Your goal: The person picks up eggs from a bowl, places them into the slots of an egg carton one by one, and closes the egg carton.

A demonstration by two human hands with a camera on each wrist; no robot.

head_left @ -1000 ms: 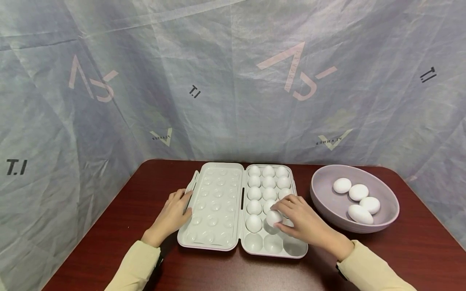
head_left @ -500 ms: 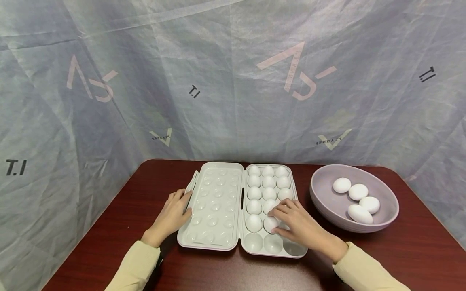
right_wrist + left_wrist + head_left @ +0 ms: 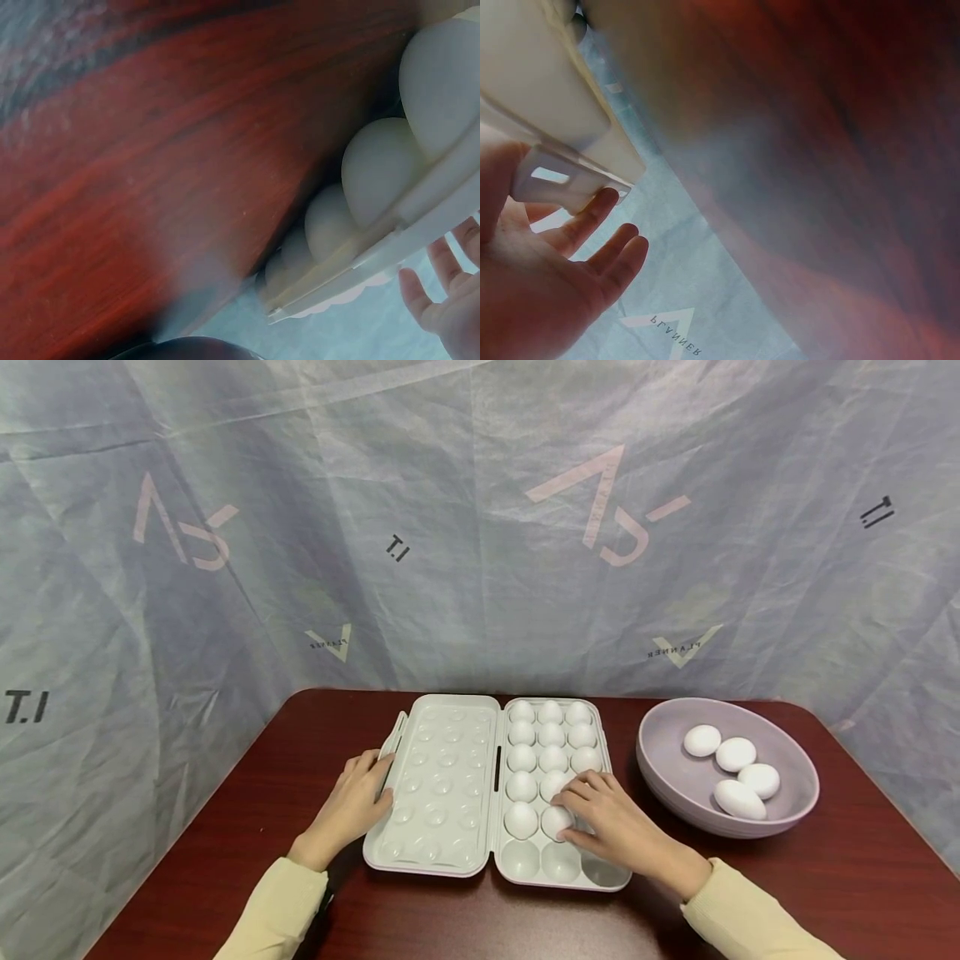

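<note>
A white plastic egg box lies unfolded on the table, its dimpled lid (image 3: 433, 777) left and its cup tray (image 3: 558, 875) right. White eggs (image 3: 521, 787) fill the far rows of cups. My right hand (image 3: 618, 827) pinches an egg (image 3: 556, 821) between thumb and fingers, low in the middle cup of the second row from the front. The front row's cups hold no eggs. My hand hides some cups at the right. At the lid's outer edge, my left hand (image 3: 347, 808) holds the slotted latch flap (image 3: 562, 176) between thumb and fingers.
A mauve bowl (image 3: 678, 806) stands to the right of the tray with several white eggs (image 3: 758, 781) inside. The dark red wooden table (image 3: 225, 852) reaches back to a grey printed cloth (image 3: 480, 568).
My right hand has lowered the egg into the cup, then stayed there with fingers around it. The left hand keeps its place on the lid's flap.
</note>
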